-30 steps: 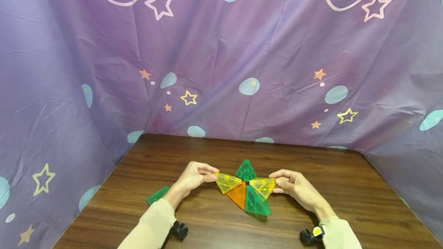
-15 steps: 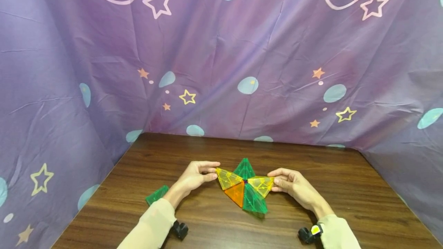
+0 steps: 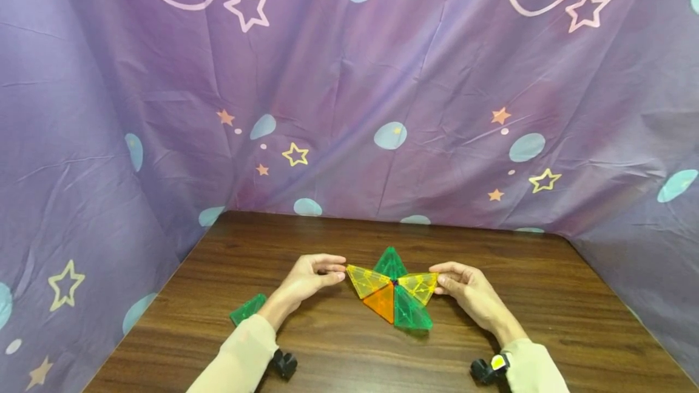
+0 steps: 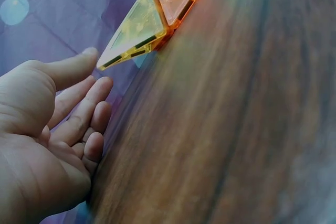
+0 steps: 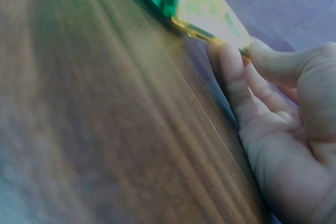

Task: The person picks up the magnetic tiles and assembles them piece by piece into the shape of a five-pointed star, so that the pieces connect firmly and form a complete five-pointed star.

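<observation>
Joined translucent magnetic tiles, triangles in yellow, orange and green, form a fan over the table. My right hand [image 3: 472, 293] pinches the outer corner of the right yellow triangle tile [image 3: 419, 287] between thumb and fingers. On the other side, my left hand [image 3: 310, 278] is beside the tip of the left yellow triangle tile [image 3: 368, 281]. In the left wrist view its thumb lies close to that tip, and the other fingers are loosely bent, apart from the tile. An orange triangle tile [image 3: 382, 303] and a green one [image 3: 411, 311] face me; another green triangle tile [image 3: 390, 264] points away.
A separate green tile [image 3: 248, 308] lies on the brown wooden table [image 3: 338, 356], partly behind my left forearm. Purple cloth [image 3: 327, 77] with moons and stars hangs behind the table and along its sides.
My left hand has let go of the left yellow tile's corner. The joined tiles have shifted slightly right and away from me, with my right hand still pinching its tile.
</observation>
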`<state>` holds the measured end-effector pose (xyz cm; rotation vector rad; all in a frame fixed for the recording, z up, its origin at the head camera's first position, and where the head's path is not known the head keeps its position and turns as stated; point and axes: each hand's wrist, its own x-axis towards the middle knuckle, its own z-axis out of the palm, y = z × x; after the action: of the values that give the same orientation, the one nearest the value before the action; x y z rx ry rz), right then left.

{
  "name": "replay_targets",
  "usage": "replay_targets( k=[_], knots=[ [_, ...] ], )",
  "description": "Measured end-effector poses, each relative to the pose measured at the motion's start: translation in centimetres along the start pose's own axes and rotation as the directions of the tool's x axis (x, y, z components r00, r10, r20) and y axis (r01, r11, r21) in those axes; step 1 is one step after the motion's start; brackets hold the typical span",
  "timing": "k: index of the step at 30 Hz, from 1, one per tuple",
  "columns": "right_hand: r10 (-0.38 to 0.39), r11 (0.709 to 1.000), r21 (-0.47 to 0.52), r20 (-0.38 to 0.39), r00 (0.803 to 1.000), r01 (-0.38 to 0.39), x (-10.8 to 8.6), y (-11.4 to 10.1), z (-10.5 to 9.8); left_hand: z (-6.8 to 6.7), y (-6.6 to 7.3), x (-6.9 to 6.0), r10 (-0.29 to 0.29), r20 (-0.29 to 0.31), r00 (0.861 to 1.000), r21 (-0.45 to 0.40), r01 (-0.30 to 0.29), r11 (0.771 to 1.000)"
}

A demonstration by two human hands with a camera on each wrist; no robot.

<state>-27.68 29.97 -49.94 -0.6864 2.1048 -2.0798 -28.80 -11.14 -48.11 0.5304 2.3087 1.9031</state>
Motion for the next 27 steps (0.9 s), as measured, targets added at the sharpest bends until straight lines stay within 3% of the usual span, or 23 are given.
replay_targets(
  k=[4, 9, 12, 19, 27],
  knots=[
    [-0.003, 1.0, -0.01, -0.154, 0.988, 0.001, 0.1, -0.4, 0.0, -0.1, 0.3, 0.0, -0.004, -0.001, 1.0, -0.008, 0.004, 1.0],
    [0.001, 0.999, -0.048, -0.364, 0.931, -0.02, 0.1, -0.7, 0.0, -0.3, 0.5, 0.0, -0.017, 0.007, 1.0, -0.022, 0.017, 1.0],
    [0.016, 0.999, -0.035, -0.42, 0.907, -0.034, 0.0, -0.7, 0.0, -0.5, 0.5, -0.1, -0.026, 0.003, 1.0, -0.023, 0.026, 0.999],
    [0.099, 0.995, 0.032, -0.4, 0.911, -0.094, 0.1, -0.5, 0.2, -1.8, 1.0, -1.0, -0.048, -0.009, 0.999, -0.031, 0.047, 0.998],
    [0.13, 0.991, 0.037, -0.301, 0.945, -0.125, -0.3, -0.9, -0.4, -5.3, 2.9, -3.2, 0.02, -0.028, 0.999, 0.103, -0.017, 0.995]
  ],
)
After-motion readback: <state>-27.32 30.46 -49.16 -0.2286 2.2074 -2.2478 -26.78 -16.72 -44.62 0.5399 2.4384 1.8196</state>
